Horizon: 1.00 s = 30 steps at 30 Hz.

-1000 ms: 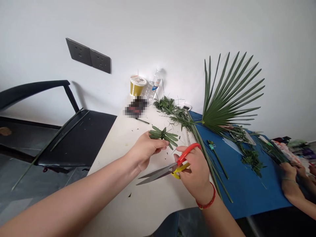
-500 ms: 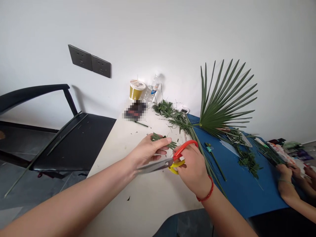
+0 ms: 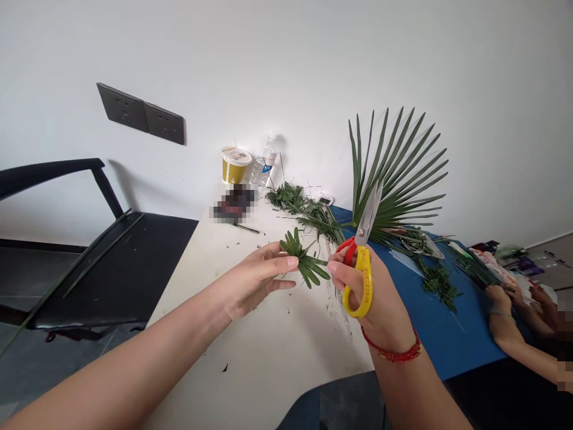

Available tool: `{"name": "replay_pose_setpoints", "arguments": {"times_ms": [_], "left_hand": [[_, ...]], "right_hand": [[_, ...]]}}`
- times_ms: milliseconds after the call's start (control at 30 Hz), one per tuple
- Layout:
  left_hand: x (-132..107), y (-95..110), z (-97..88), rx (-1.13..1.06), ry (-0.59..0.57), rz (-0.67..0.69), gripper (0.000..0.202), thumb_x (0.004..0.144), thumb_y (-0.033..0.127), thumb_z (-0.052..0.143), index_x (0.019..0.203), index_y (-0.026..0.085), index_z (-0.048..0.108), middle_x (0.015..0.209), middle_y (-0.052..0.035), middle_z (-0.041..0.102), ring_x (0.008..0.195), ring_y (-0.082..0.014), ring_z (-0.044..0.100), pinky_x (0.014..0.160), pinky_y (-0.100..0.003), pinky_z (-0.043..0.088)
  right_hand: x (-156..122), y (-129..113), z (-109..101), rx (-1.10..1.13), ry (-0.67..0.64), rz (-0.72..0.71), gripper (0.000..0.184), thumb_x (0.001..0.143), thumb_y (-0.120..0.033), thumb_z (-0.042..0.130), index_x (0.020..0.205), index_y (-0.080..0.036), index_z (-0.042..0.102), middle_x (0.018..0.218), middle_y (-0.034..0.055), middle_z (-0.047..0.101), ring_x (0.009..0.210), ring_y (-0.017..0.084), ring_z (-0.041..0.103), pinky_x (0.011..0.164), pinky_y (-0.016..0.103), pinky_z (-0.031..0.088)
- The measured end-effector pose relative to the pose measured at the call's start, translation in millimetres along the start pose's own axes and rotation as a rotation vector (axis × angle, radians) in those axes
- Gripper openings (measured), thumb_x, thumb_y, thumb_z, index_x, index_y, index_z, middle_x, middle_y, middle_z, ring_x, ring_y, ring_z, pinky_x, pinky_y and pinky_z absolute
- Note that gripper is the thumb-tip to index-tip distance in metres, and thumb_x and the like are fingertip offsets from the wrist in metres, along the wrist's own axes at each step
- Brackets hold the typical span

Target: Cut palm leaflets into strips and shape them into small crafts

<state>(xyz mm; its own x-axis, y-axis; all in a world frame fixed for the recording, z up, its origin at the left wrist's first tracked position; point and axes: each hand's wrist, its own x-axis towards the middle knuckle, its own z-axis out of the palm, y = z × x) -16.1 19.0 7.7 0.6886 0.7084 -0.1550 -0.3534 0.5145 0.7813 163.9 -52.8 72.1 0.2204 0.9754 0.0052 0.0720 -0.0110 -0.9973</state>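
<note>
Leaf piece [image 3: 308, 261] is clamped betw. thumb & fingers of L hand [image 3: 262, 270]. Scissors [image 3: 360, 234] are gripped in R hand [image 3: 379, 292], blades up.

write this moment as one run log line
left grip: small leaf cluster | right grip: scissors, blades pointing away from cluster | behind: large palm leaf
</note>
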Motion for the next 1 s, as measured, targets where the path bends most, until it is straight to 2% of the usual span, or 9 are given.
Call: {"name": "replay_pose_setpoints", "arguments": {"times_ms": [100,167,267,367,467,567,733,867,1000], "left_hand": [[1.9,-4.7,3.1,-0.102,0.016,-0.054,0.041,0.071,0.031,0.085,0.104,0.020,0.063,0.096,-0.0078,0.070,0.086,-0.0202,0.068,0.086,-0.039,0.052],[2.9,-8.6,3.9,-0.121,0.066,-0.076,0.042,0.067,0.024,0.088,0.100,0.020,0.062,0.085,-0.0039,0.069,0.078,-0.0181,0.068,0.081,-0.036,0.053],[3.7,-13.4,5.5,-0.127,0.161,-0.078,0.043,0.064,0.020,0.089,0.096,0.020,0.061,0.078,-0.0002,0.066,0.073,-0.0156,0.067,0.073,-0.030,0.053],[2.5,-13.5,9.3,-0.136,0.274,-0.056,0.043,0.065,0.019,0.088,0.097,0.020,0.060,0.078,0.0003,0.066,0.071,-0.0129,0.065,0.066,-0.024,0.051],[-0.3,-9.1,14.5,-0.189,0.327,0.003,0.041,0.067,0.015,0.086,0.098,0.019,0.061,0.078,0.0004,0.066,0.072,-0.0121,0.065,0.066,-0.023,0.051],[-3.7,-4.6,19.8,-0.232,0.346,0.072,0.037,0.069,0.013,0.084,0.096,0.019,0.059,0.078,-0.0004,0.067,0.077,-0.0141,0.067,0.070,-0.024,0.052],[-8.0,-2.6,28.0,-0.277,0.386,0.112,0.032,0.072,0.010,0.079,0.095,0.018,0.058,0.079,-0.0018,0.068,0.076,-0.0161,0.069,0.071,-0.025,0.054],[-9.1,-3.3,30.6,-0.283,0.415,0.107,0.036,0.073,0.008,0.076,0.103,0.018,0.059,0.079,-0.0029,0.069,0.075,-0.0178,0.071,0.069,-0.026,0.055],[-8.5,-4.3,30.4,-0.288,0.437,0.090,0.032,0.076,0.007,0.073,0.102,0.018,0.059,0.081,-0.0045,0.070,0.074,-0.0179,0.071,0.068,-0.026,0.055]], "right_hand": [[-1.5,11.1,1.1,0.027,-0.009,0.030,0.033,0.075,-0.025,0.076,0.082,-0.023,0.044,0.077,-0.0041,0.050,0.061,0.011,0.044,0.056,0.027,0.036],[-1.3,19.7,2.4,0.031,-0.004,0.041,0.032,0.075,-0.025,0.076,0.082,-0.022,0.045,0.076,-0.0042,0.051,0.060,0.011,0.044,0.057,0.027,0.036],[-0.8,35.3,4.5,0.060,0.007,0.043,0.032,0.075,-0.028,0.078,0.083,-0.022,0.047,0.075,-0.0036,0.054,0.059,0.010,0.044,0.056,0.027,0.036],[-3.5,56.8,5.6,0.136,0.009,0.019,0.034,0.078,-0.038,0.076,0.082,-0.023,0.046,0.069,-0.0052,0.049,0.054,0.010,0.041,0.052,0.026,0.033],[-13.0,80.4,7.3,0.191,-0.053,0.014,0.035,0.085,-0.051,0.067,0.081,-0.024,0.046,0.064,-0.0057,0.044,0.051,0.010,0.037,0.048,0.026,0.030],[-27.7,94.8,14.1,0.176,-0.126,0.016,0.039,0.087,-0.059,0.063,0.085,-0.023,0.047,0.067,-0.0045,0.046,0.052,0.011,0.038,0.049,0.027,0.031],[-45.5,92.8,32.6,0.116,-0.131,0.002,0.045,0.084,-0.064,0.064,0.091,-0.023,0.046,0.074,-0.0036,0.046,0.059,0.011,0.039,0.054,0.027,0.032],[-48.2,90.8,42.0,0.123,-0.087,0.028,0.047,0.083,-0.066,0.064,0.091,-0.023,0.046,0.078,-0.0032,0.045,0.060,0.011,0.038,0.054,0.026,0.031],[-48.4,93.8,46.1,0.145,-0.035,0.076,0.048,0.080,-0.065,0.068,0.090,-0.024,0.045,0.079,-0.0029,0.044,0.065,0.012,0.039,0.057,0.025,0.032]]}}
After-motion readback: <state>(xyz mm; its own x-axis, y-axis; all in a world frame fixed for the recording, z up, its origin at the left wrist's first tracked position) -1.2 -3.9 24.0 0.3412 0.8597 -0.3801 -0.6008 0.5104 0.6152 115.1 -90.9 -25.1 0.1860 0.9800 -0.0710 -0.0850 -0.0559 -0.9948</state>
